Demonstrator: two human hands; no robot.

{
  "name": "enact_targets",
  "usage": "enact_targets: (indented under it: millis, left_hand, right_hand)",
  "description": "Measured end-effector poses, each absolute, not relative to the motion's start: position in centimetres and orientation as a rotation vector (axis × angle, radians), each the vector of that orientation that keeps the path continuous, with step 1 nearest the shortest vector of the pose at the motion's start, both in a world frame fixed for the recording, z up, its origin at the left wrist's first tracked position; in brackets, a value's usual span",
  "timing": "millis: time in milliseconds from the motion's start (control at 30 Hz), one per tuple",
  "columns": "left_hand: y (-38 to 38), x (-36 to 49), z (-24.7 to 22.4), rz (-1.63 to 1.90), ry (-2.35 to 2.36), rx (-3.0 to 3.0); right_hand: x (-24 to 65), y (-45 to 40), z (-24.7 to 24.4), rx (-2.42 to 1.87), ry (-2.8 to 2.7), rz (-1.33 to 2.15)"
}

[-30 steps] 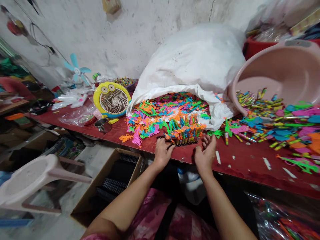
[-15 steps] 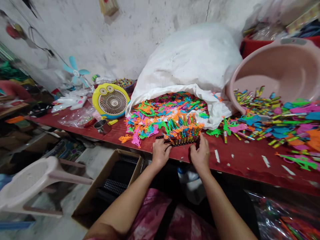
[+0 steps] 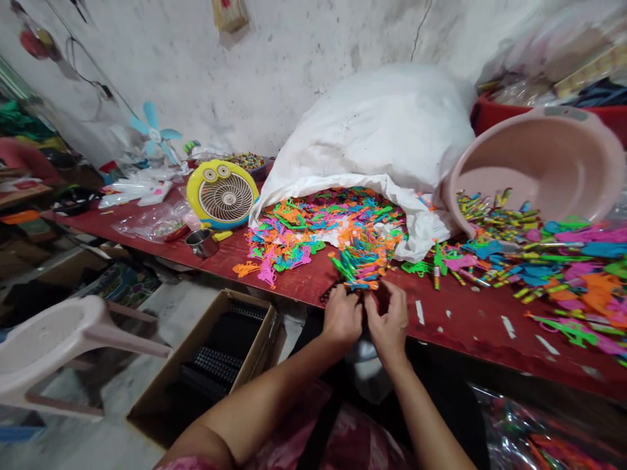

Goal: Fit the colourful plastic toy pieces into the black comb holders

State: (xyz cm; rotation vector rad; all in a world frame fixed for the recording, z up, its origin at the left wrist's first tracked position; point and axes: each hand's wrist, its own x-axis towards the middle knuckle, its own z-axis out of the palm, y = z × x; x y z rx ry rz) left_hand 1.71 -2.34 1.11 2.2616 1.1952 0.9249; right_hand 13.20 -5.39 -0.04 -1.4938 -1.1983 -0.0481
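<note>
A small black rack [image 3: 325,295] with holes lies at the table's front edge, its far side covered by a row of colourful plastic toy pieces [image 3: 365,261] that lean over and away from me. My left hand [image 3: 345,316] is closed on the rack's near side, fingers curled. Close beside it, my right hand [image 3: 390,321] has its thumb and bent fingers at the rack's near right part; the fingertips are partly hidden. Behind the rack, loose plastic pieces [image 3: 289,228] spill from a large white sack [image 3: 372,124].
A pink basin [image 3: 578,163] lies tipped at the right, with small printed tubes and assembled toys [image 3: 553,254] spreading from it. At left stand a yellow fan [image 3: 225,192] and a metal cup [image 3: 202,244]. Below are a carton [image 3: 210,365] of black racks and a plastic stool [image 3: 63,339].
Both hands have come together at the rack's near side; the right hand moved left from its right end. The rack has turned, and its toy pieces, upright before, now lean away.
</note>
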Motion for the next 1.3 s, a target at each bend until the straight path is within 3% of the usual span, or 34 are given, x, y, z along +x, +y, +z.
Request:
enact_targets:
  millis: [267, 467, 800, 1133, 1300]
  left_hand:
    - [-6.3, 3.9, 1.2, 0.994, 0.611, 2.069]
    - [-4.1, 2.8, 0.9, 1.343, 1.119, 1.756]
    - [1.1, 3.6, 0.0, 1.117, 1.155, 1.81]
    - [-1.9, 5.5, 0.5, 0.973, 0.965, 1.848]
    - [-0.7, 4.4, 2.7, 1.413, 1.054, 2.015]
  right_hand:
    - [17.6, -5.7, 0.3, -1.594, -0.885, 0.125]
    - [16.8, -6.9, 1.0, -1.571, -0.952, 0.107]
    - [16.8, -5.0, 0.5, -1.644, -1.126, -0.09]
    - [24.6, -4.2, 0.8, -1.532, -0.96, 0.47]
    - [23.1, -6.1, 1.7, -1.395, -0.909, 0.545]
